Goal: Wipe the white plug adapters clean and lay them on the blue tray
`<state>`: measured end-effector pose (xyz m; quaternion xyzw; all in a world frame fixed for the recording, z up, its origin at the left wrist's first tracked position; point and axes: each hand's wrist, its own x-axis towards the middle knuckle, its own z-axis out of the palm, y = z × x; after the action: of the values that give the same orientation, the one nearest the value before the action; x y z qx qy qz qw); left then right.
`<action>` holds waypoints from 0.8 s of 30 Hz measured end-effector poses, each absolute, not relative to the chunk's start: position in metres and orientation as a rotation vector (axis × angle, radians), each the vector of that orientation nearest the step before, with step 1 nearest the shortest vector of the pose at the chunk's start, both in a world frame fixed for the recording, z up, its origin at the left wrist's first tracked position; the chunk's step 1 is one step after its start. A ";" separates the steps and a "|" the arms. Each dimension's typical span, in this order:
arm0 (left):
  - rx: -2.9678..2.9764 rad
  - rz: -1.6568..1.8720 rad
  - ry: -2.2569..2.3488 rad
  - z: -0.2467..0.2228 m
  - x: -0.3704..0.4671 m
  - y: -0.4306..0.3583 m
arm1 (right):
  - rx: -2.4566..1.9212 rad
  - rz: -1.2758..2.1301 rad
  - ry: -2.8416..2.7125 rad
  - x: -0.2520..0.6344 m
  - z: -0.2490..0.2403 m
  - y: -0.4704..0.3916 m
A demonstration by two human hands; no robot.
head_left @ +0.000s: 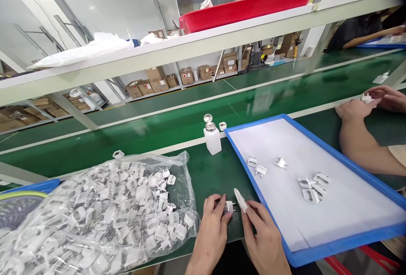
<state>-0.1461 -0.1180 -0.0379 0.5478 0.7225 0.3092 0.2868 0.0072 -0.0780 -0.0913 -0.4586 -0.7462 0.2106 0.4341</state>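
Observation:
Near the front edge of the green bench, my left hand (211,226) is closed around a small white plug adapter (229,207), its two pins pointing right. Just beside it, my right hand (261,235) pinches a flat, pointed white piece that looks like a folded wipe (241,201). A narrow gap separates the wipe from the pins. To the left, a clear plastic bag (187,173) lies open, heaped with white plug adapters (127,207). On the right, a blue-rimmed tray (260,139) with a white lining carries several adapters (312,188), some in a cluster.
Behind my hands stands a white pump bottle (212,137), with a loose adapter (223,126) beside it. Another adapter (118,154) sits behind the bag. A raised shelf with a red tray (250,10) crosses above. At right, a co-worker's hands (358,108) hold a white part.

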 end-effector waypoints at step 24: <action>1.675 1.008 1.871 -0.074 -0.147 -0.105 | -0.644 0.449 -2.231 0.012 -0.105 -0.079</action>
<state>-0.1466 -0.1053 -0.0741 0.6044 0.6752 0.3636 0.2160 0.0119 -0.0791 -0.1049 -0.2520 -0.8730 0.1757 0.3788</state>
